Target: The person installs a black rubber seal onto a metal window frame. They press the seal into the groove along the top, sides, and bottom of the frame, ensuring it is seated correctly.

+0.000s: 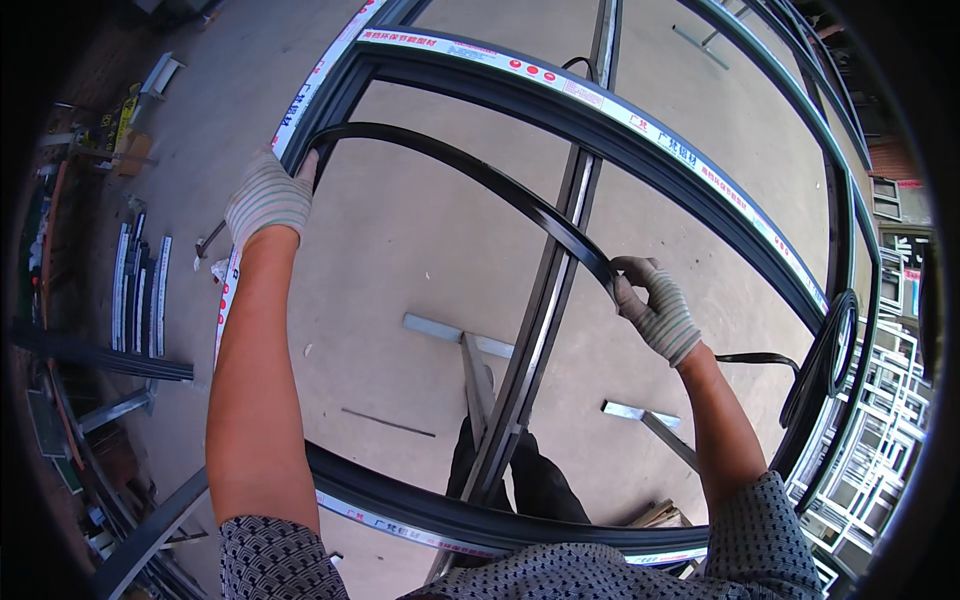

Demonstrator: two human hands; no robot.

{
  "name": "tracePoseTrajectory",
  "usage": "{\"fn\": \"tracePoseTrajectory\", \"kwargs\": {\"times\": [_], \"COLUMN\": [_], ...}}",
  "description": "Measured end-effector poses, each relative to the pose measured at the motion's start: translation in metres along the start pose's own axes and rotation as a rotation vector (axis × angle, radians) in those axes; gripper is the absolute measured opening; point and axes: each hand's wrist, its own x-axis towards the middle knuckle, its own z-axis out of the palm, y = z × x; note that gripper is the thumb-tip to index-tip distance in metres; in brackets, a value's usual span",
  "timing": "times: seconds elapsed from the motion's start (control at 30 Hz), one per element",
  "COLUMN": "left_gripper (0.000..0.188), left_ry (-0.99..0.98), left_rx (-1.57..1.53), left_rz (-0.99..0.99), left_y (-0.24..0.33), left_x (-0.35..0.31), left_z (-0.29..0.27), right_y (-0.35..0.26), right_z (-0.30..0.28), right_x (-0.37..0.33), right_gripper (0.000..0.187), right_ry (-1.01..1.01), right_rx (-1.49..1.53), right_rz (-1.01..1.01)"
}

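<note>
A dark window frame (pixel 480 72) with printed protective film lies in front of me. A long black rubber seal strip (pixel 470 172) arches across its opening. My left hand (pixel 270 200), in a striped knit glove, is closed at the frame's left side near the far corner, its thumb pressing the strip's end there; its other fingers are partly hidden. My right hand (pixel 655 308), gloved too, pinches the strip between thumb and fingers over the opening, right of the middle. From beyond my right wrist the strip's tail (pixel 750 357) runs toward a looped coil (pixel 825 365) hanging over the frame's right side.
A metal support bar (pixel 535 330) runs lengthwise under the frame, above the concrete floor. Metal legs (pixel 460 335) stand below. Stacked white frames (pixel 870 440) fill the right side. Cut profiles (pixel 140 290) lie at the left. A thin dark strip (pixel 388 422) lies on the floor.
</note>
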Motion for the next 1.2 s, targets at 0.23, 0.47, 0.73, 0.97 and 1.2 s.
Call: {"fn": "tracePoseTrajectory", "kwargs": {"times": [0.23,0.47,0.73,0.97,1.2], "left_gripper": [0.075,0.074,0.068,0.073,0.076], "left_ry": [0.033,0.040,0.113,0.083,0.043], "left_rx": [0.013,0.035,0.043,0.050,0.005], "left_rz": [0.003,0.013,0.033,0.020,0.014], "left_y": [-0.003,-0.003,-0.006,-0.003,-0.003], "left_x": [0.001,0.001,0.001,0.001,0.000], "left_z": [0.007,0.008,0.010,0.010,0.005], "right_y": [-0.008,-0.041,-0.074,-0.051,-0.059], "right_z": [0.018,0.002,-0.048,-0.068,-0.063], "right_x": [0.020,0.021,0.091,0.131,0.132], "right_gripper": [0.020,0.021,0.018,0.019,0.019], "right_ry": [-0.231,-0.133,0.400,0.296,0.244], "right_rx": [0.205,0.040,-0.814,-0.930,-0.939], "right_rz": [0.124,-0.011,-0.426,-0.697,-0.576]}}
